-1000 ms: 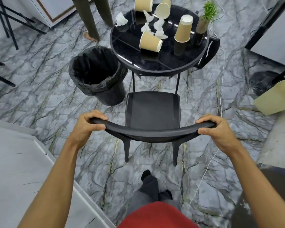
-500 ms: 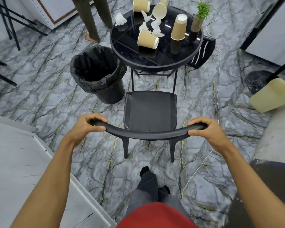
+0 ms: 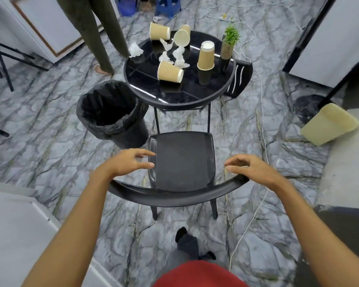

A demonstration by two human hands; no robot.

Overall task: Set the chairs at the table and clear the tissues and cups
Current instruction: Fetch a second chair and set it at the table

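Note:
A black chair (image 3: 180, 162) stands in front of me, its seat facing the round black table (image 3: 149, 96). My left hand (image 3: 126, 162) hovers open above the left end of the backrest (image 3: 174, 193), holding nothing. My right hand (image 3: 251, 166) hovers open over the right end, fingers apart. On the table lie several tan paper cups: one on its side near the front (image 3: 170, 71), one upside down (image 3: 205, 55), others tipped at the back (image 3: 160, 31). Crumpled white tissues (image 3: 179, 56) lie among them, one at the left edge (image 3: 135, 49).
A bin with a black liner (image 3: 112, 112) stands left of the table. A small potted plant (image 3: 229, 45) sits on the table's right side. A second black chair (image 3: 239, 79) is behind the table. A person's legs (image 3: 95, 34) stand at the back left. A white cable (image 3: 261, 125) runs along the floor.
Both hands have let go of the chair's backrest and lifted above it with fingers spread. The chair stands slightly farther from me, toward the table.

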